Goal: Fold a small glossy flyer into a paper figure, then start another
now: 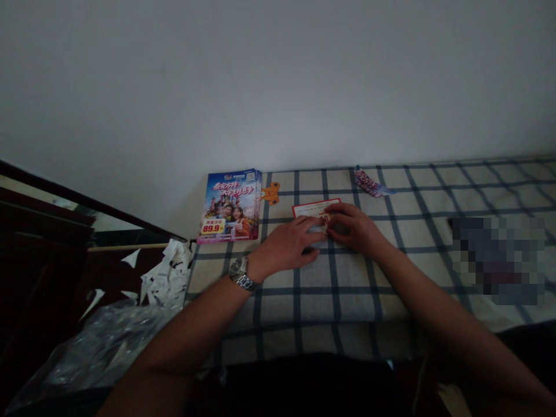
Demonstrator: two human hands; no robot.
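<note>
A small white sheet of paper with a red border [315,207] lies on the checked cloth, its near part covered by my hands. My left hand [291,242], with a metal watch on the wrist, lies palm down with its fingers stretched over the paper's near side. Beside it, my right hand [351,227] pinches the right part of the paper between thumb and fingertips, where a bit of red print shows. A stack of colourful flyers [230,205] lies left of my hands, with an orange bear figure [271,193] at its right edge.
A crumpled piece of printed paper [371,183] lies near the wall [278,87]. At right is a blurred-out dark item [499,260]. Torn white paper scraps [167,275] and a clear plastic bag [108,341] are down at left, past the edge of the checked cloth [304,304].
</note>
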